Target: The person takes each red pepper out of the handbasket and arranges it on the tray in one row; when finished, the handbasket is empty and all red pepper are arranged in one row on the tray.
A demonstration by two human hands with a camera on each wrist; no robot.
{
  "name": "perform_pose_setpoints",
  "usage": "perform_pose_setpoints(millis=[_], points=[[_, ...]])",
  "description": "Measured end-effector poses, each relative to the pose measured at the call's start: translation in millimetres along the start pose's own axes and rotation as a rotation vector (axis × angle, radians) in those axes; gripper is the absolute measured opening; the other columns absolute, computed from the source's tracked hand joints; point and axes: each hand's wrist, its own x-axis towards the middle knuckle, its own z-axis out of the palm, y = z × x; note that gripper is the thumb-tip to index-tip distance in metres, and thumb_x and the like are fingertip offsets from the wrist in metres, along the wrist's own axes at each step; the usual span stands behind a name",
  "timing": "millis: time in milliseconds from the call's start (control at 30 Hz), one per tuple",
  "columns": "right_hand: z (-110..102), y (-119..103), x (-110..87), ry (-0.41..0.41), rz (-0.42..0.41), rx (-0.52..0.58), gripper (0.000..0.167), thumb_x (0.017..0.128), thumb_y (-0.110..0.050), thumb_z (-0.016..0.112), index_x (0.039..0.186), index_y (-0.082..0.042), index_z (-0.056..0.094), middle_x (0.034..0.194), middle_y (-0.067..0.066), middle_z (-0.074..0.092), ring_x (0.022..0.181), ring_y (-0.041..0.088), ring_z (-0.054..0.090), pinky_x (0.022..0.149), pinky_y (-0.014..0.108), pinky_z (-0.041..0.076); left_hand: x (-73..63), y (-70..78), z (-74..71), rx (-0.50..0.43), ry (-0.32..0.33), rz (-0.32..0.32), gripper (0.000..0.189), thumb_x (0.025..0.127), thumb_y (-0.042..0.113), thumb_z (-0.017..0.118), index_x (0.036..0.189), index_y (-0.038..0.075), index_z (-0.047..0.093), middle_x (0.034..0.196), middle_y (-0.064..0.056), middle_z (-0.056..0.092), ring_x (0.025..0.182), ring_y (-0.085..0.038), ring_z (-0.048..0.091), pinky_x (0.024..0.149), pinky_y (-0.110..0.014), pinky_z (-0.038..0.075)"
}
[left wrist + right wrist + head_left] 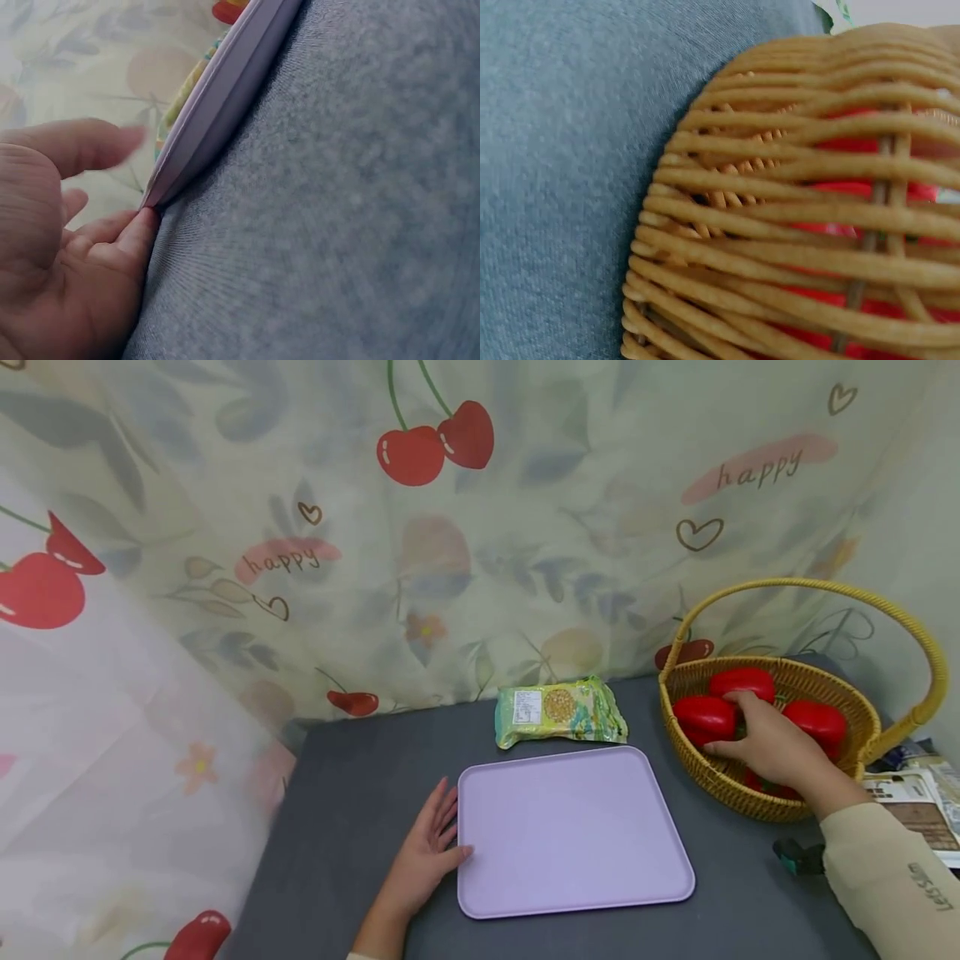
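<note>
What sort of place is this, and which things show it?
Probably an indoor work corner, perhaps screened off: a cherry-print cloth hangs behind a grey table, with a lilac tray lying on it.

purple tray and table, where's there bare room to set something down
The tray is bare across its middle; so is the table between the left hand and the patterned sheet, plus a strip between tray and basket. Crowded: the basket, with the right hand among red peppers, and the narrow gap between tray and packet.
</note>
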Motion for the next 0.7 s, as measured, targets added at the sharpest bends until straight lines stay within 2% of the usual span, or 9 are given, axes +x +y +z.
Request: perform_pose_setpoints(millis=[133, 333, 433, 533, 700], points=[[1.1, -2.6, -0.5, 0.007, 0.026, -0.018, 0.105, 0.091, -0.041, 0.088, 0.157, 0.012, 0.027, 0.145, 0.045, 0.045, 0.127, 0.063, 0.048, 0.096, 0.083, 0.044, -0.3, 0.6, -2.1, 0.04, -0.041, -0.002, 0.114, 0.084, -0.024, 0.069, 0.176, 0.011, 0.011, 0.178, -0.017, 0.02, 0.163, -0.034, 0.019, 0.125, -0.038, 0.03], [2.6, -4.9, 1.7, 0.034, -0.009, -0.016, 0.103, 0.09, -0.036, 0.089, 0.154, 0.02, 0.03, 0.141, 0.045, 0.039, 0.124, 0.062, 0.045, 0.094, 0.08, 0.047, 0.8, 2.0, -4.3, -0.003, -0.071, -0.01, 0.114, 0.081, -0.027, 0.065, 0.175, 0.005, 0.009, 0.178, -0.021, 0.015, 0.163, -0.038, 0.014, 0.127, -0.043, 0.027], [3.5, -5.6, 1.8, 0.061, -0.04, 0.023, 0.097, 0.092, -0.03, 0.088, 0.153, 0.02, 0.031, 0.142, 0.044, 0.037, 0.124, 0.06, 0.044, 0.094, 0.078, 0.048, 1.7, 1.6, -5.1, -0.023, -0.078, -0.01, 0.113, 0.081, -0.027, 0.066, 0.174, 0.002, 0.008, 0.178, -0.024, 0.013, 0.163, -0.04, 0.013, 0.127, -0.045, 0.025], [2.5, -6.0, 0.1, 0.075, -0.081, 0.077, 0.094, 0.093, -0.024, 0.086, 0.155, 0.017, 0.029, 0.145, 0.043, 0.035, 0.126, 0.06, 0.042, 0.096, 0.078, 0.048, 1.9, 1.9, -5.7, -0.031, -0.08, -0.028, 0.113, 0.081, -0.028, 0.065, 0.174, 0.002, 0.008, 0.179, -0.021, 0.013, 0.163, -0.037, 0.014, 0.126, -0.041, 0.027], [-2.9, -10.2, -6.0, 0.083, -0.117, 0.126, 0.094, 0.095, -0.024, 0.086, 0.16, 0.012, 0.027, 0.148, 0.041, 0.034, 0.129, 0.059, 0.04, 0.095, 0.078, 0.05, 0.3, 3.9, -6.7, -0.034, -0.091, -0.046, 0.111, 0.081, -0.029, 0.064, 0.173, -0.001, 0.008, 0.179, -0.02, 0.012, 0.164, -0.036, 0.012, 0.126, -0.038, 0.026]])
